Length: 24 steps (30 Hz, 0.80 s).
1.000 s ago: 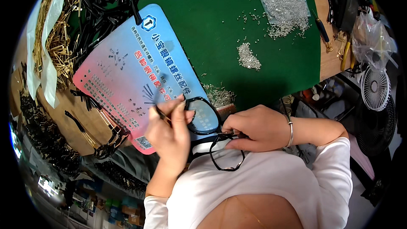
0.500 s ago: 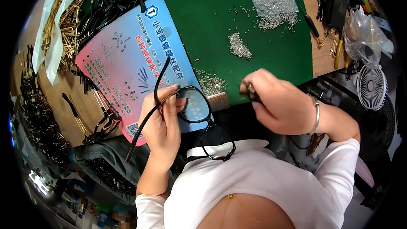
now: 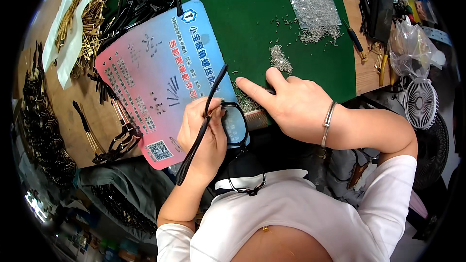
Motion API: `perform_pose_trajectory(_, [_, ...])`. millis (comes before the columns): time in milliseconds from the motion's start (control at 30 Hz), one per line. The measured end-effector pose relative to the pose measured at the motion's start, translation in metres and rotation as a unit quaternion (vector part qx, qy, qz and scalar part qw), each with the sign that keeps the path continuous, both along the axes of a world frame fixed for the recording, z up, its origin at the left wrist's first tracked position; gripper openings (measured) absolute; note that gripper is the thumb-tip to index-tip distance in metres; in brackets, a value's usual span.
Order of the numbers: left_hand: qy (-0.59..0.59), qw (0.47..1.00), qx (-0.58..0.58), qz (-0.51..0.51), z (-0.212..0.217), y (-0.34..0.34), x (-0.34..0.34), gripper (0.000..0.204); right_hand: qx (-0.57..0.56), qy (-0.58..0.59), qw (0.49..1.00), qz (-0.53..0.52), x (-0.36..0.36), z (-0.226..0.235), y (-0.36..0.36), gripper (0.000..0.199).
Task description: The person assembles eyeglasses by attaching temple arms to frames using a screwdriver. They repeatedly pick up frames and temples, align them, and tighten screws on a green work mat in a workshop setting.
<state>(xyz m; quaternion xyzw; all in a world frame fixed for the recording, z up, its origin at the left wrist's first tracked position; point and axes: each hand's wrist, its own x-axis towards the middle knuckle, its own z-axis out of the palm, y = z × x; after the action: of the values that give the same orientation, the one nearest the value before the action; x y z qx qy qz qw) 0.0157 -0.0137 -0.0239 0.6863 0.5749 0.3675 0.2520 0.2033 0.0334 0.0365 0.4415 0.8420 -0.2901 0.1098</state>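
Note:
My left hand (image 3: 200, 128) is closed around one corner of a pair of dark-rimmed glasses (image 3: 234, 125). One lens stands beside my fingers, and the other rim hangs lower, against my white top. A long black temple (image 3: 196, 148) slants across the same hand, its upper end pointing toward the green mat. My right hand (image 3: 298, 102) is over a pile of small silvery screws (image 3: 246, 102), index finger stretched to the pile's edge and thumb raised. Its other fingers are curled under and mostly hidden. A bit of something dark shows by the palm, too little to name.
Under my left hand lies a pink-and-blue printed mat (image 3: 145, 75). The green mat (image 3: 242, 34) bears another heap of tiny metal parts (image 3: 280, 59) and an open clear bag of them (image 3: 313, 5). Black and gold temples crowd the left; a screwdriver (image 3: 356, 40) and small white fan (image 3: 420, 98) are right.
My right hand has moved left onto the screw pile, its index finger now stretched out. My left hand has shifted slightly right with the glasses and turned the temple more upright.

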Motion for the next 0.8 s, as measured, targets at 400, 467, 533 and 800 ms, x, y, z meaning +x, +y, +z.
perform_pose_trajectory(400, [-0.034, 0.999, -0.024, 0.002, 0.004, -0.006, -0.004, 0.017, -0.013, -0.007, 1.0, -0.02, -0.007, 0.001, 0.002, 0.061])
perform_pose_trajectory(467, [-0.11, 0.99, -0.084, 0.023, 0.009, -0.003, -0.002, 0.017, -0.019, -0.01, 1.0, -0.005, -0.007, 0.0, 0.004, 0.06])
perform_pose_trajectory(533, [-0.136, 0.984, -0.112, 0.03, 0.011, -0.002, -0.003, 0.018, -0.01, -0.004, 1.0, 0.003, -0.006, 0.0, 0.004, 0.062])
perform_pose_trajectory(800, [-0.216, 0.953, -0.214, 0.016, 0.023, 0.021, -0.005, 0.008, -0.073, 0.12, 0.989, 0.048, 0.011, 0.007, -0.009, 0.067])
